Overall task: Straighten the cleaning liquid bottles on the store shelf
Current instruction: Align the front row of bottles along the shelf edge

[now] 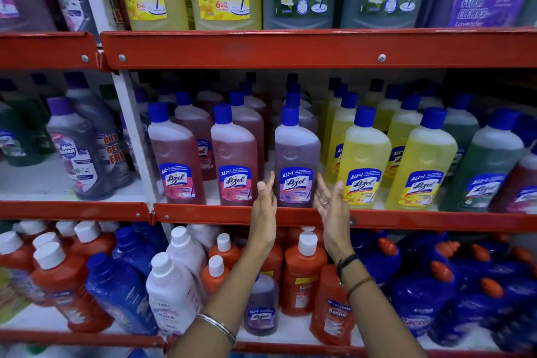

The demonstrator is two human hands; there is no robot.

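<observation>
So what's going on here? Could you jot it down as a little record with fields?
place: store shelving with red shelf edges
task: straightening cleaning liquid bottles
left hand: open, palm turned inward, just left of the purple Lizol bottle
right hand: open, just right of that bottle
contact: neither hand grips it; touching cannot be told
bottle state: upright, label facing out, at the shelf front
neighbours: pink Lizol bottle to its left, yellow Lizol bottle to its right
shelf below: orange, white and blue bottles
</observation>
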